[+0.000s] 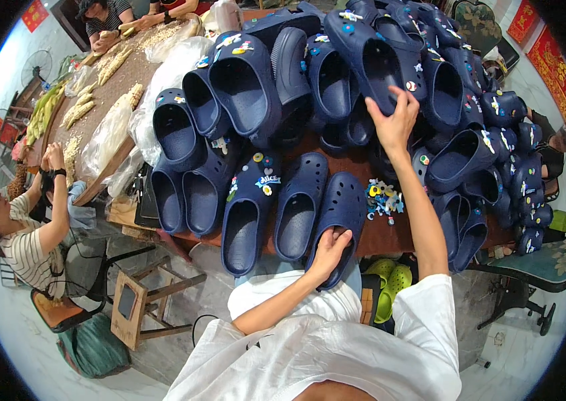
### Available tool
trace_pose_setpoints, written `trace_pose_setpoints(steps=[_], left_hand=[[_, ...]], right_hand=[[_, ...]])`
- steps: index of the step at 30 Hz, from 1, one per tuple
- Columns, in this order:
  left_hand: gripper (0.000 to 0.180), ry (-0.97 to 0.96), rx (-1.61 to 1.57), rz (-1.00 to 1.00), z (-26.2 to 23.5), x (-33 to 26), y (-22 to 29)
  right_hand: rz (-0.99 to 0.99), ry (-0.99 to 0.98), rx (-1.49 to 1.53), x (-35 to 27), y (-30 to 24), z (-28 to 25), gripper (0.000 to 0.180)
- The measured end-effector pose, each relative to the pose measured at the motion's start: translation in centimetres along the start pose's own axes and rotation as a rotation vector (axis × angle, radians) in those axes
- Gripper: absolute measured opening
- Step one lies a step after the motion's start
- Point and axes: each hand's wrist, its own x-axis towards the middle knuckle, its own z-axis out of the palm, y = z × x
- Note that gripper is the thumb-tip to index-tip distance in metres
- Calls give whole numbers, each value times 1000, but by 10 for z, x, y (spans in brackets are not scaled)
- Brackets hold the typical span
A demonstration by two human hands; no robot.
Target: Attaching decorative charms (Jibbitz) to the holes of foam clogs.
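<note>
My left hand (329,252) grips a plain navy clog (342,204) by its heel opening, at the table's front edge in front of my lap. My right hand (395,120) reaches to the pile, thumb and fingers around the heel of another navy clog (380,63) with charms on its toe. Left of the clog in my left hand lies a plain navy clog (301,204). Next to that is a clog decorated with colourful charms (254,204). Between my arms a small heap of loose charms (383,200) rests on the table.
Navy clogs (243,87) are piled high across the brown table (390,240). Clear plastic bags (176,73) and corn cobs (79,110) cover another table at left. A seated person (35,227) and a wooden stool (142,301) are at left; green clogs (393,287) lie below.
</note>
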Motion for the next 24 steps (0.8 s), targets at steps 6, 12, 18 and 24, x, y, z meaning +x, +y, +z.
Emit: trace_pose_setpoints(steps=[6,12,18,24], left_hand=[[35,11,-16,34,2,0,-3],[31,19,-48,22,6,-4,0],[30,10,12,7,3,-3,3],[26,-29,-32,82,7,1,-1]], right_hand=[[44,69,205,30,-1,25,74],[135,108,263,26,9,35,76],[7,195,213,6,23,41,69],[124,168,329,16,32,39,68]])
